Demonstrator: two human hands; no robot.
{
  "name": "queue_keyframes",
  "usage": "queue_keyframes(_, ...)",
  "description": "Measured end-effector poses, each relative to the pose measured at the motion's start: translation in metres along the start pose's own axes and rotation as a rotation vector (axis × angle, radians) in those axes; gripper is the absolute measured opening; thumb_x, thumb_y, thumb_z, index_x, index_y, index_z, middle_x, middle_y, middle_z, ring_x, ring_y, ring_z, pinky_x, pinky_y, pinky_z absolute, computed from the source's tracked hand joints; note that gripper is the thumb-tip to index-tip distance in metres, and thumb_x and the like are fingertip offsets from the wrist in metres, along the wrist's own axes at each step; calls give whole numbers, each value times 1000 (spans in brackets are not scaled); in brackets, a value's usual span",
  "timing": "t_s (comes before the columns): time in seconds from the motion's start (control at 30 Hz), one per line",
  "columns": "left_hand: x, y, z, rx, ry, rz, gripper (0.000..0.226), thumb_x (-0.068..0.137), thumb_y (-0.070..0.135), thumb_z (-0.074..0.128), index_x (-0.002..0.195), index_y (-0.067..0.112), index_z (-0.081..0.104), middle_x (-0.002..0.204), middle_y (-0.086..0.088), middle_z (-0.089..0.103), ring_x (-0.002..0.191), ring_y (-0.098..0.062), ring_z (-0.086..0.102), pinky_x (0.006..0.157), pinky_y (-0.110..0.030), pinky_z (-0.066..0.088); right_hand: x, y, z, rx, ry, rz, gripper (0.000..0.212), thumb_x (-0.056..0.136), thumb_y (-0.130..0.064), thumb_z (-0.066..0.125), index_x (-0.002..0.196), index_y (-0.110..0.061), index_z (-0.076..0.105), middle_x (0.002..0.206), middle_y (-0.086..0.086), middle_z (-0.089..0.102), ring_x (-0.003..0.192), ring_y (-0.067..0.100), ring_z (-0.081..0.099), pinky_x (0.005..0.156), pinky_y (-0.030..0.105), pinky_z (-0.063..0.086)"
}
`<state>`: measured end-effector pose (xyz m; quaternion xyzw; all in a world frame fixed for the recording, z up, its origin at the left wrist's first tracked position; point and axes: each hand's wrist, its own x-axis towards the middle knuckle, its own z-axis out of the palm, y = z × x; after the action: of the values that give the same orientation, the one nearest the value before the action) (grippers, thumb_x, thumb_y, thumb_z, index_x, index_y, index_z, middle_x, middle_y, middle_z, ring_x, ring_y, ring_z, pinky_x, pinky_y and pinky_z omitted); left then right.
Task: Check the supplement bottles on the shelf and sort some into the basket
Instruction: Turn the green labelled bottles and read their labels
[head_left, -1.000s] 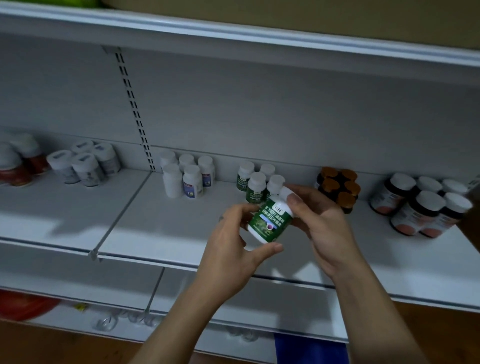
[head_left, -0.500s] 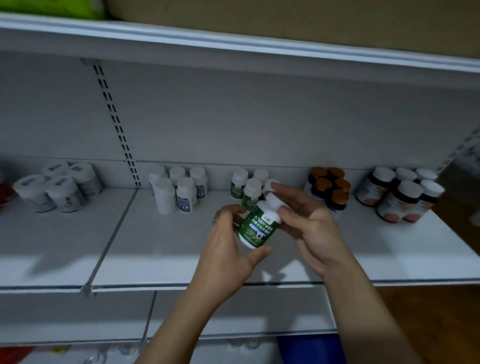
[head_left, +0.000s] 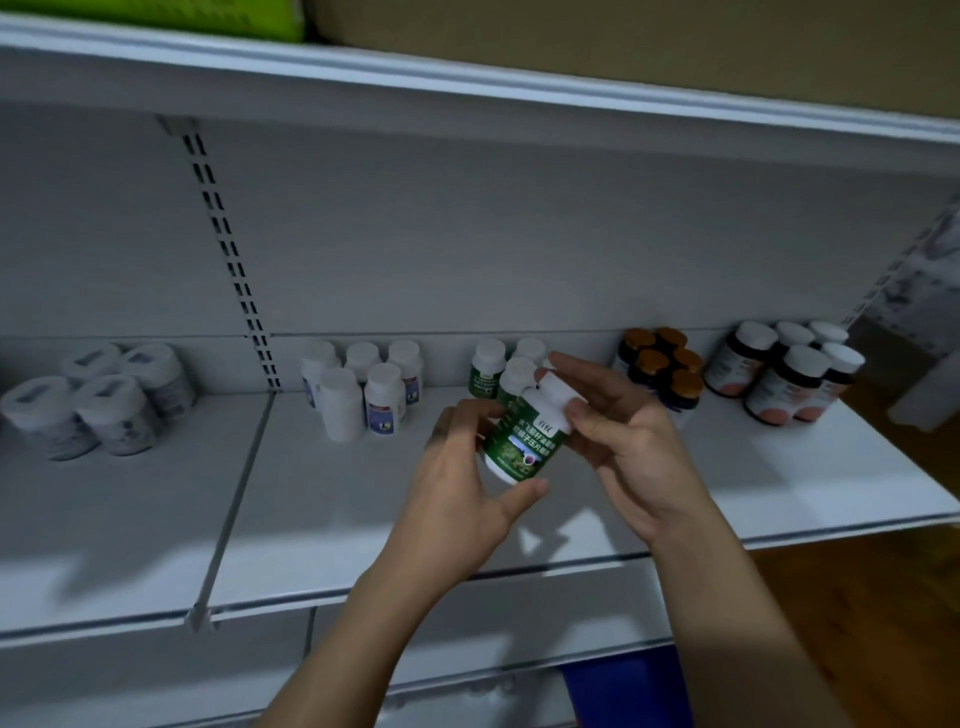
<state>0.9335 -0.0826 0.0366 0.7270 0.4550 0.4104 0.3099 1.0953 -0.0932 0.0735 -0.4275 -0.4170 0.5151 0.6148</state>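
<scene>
While the left hand is gripping the green bottle and the right hand is pinching its cap, its label is facing up, likely for checking; it is hanging tilted above the shelf.

The green-labelled bottle has white lettering and a white cap. The shelf is white. On it stand white bottles with blue labels, dark bottles capped orange-brown, and black jars capped white, with pink-patched labels. The floor is brown wood.

Single head-worn view, facing forward and down, close to the shelf, hands central
</scene>
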Motion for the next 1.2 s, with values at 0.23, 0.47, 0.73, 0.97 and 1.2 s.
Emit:
queue_keyframes(0.23,-4,-1,1,-13,1,2,62,69,31,85,119,27,49,112,10,53,103,-3,51,80,-14,41,-3,5,-3,-20,-1,39,38,77,-6,62,113,-15,69,121,10,67,115,26,61,99,41,46)
queue_keyframes(0.47,-3,6,11,-5,37,-22,59,70,28,84,118,27,50,112,10,52,102,-3,51,80,-14,42,-1,3,-14,-5,-23,53,36,77,-12,60,113,-13,67,108,2,72,98,17,68,80,31,57)
queue_keyframes(0.73,5,24,36,33,40,-39,59,70,29,84,117,27,50,112,8,54,102,-4,52,81,-17,43,5,-7,-47,-6,-41,67,40,78,-14,62,117,-11,65,116,6,70,105,21,66,81,32,55)
queue_keyframes(0.97,13,45,62,63,43,-38,59,68,28,86,113,34,47,109,9,56,98,-3,52,76,-9,40,7,-20,-77,-2,-45,68,35,76,-16,63,110,-17,68,109,1,71,100,16,67,83,33,56)
queue_keyframes(1.2,10,55,81,81,60,-59,62,68,27,86,119,27,50,112,9,55,99,-1,51,77,-4,37,6,-27,-96,-29,-59,47,26,76,-20,65,101,-21,70,98,-4,73,93,11,68,77,30,56)
